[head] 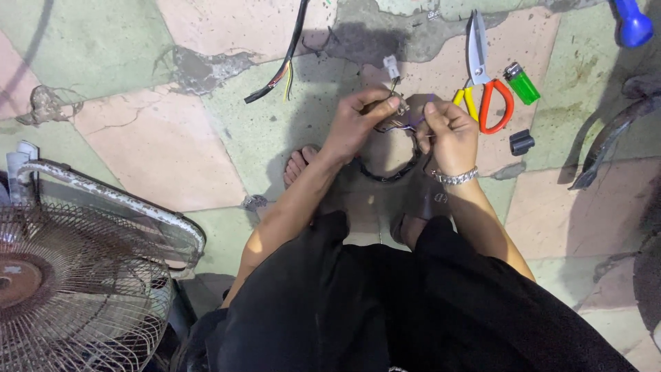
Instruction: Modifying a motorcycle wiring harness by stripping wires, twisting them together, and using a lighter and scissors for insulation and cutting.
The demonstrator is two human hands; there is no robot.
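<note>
My left hand (359, 117) and my right hand (449, 129) are held close together above a tiled floor, both pinching a bundle of thin wires (398, 122). A white plastic connector (391, 67) sticks up from the wires just above my left thumb. A black sheathed cable (392, 176) loops down from the bundle between my wrists. A metal bracelet (456, 177) circles my right wrist. I squat in black clothes, my toes (297, 165) showing under my left forearm.
Scissors with red and yellow handles (482, 83), a green lighter (522, 84) and a small black clip (521, 142) lie right of my hands. A cut black cable with coloured cores (282, 65) lies upper left. A rusty fan grille (76, 275) stands at the lower left.
</note>
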